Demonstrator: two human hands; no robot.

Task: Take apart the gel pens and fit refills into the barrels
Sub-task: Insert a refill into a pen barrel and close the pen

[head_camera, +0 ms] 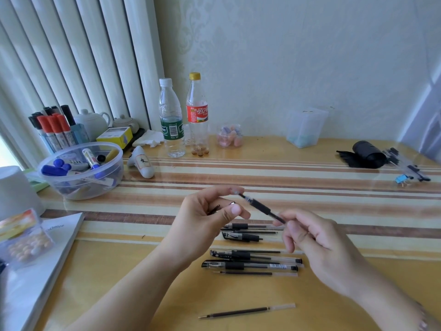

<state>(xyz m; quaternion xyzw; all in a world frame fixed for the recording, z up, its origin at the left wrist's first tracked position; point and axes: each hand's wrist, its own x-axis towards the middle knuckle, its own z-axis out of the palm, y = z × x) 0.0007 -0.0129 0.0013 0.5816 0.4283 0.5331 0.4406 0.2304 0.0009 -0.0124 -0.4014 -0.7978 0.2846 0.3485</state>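
Pale patterned wallpaper and white vertical blinds back a striped yellow worktop, and from the single head view I can see it all. Two plastic bottles stand at the rear, and a clear tub of markers sits to the left. Just above the middle of the worktop I have a gel pen raised in the air, slanting down from upper left to lower right. My left hand pinches its upper end between fingertip and thumb, the other fingers curled, and a small dark part seems tucked in the palm, though I cannot tell what it is. My right hand grasps the lower, clear end of the barrel with its fingers bent round it. Under my hands lies a loose row of other pens and bare refills, some touching, and one refill lies apart near the front edge. I judge the pen to be very light and stiff, its clear barrel smooth and likely slippery, while the black ribbed grip sleeve gives better purchase; that is where I would hold for twisting. The refills look thin and could bend, and their tips could smear, so I would take them by the middle of the tube.
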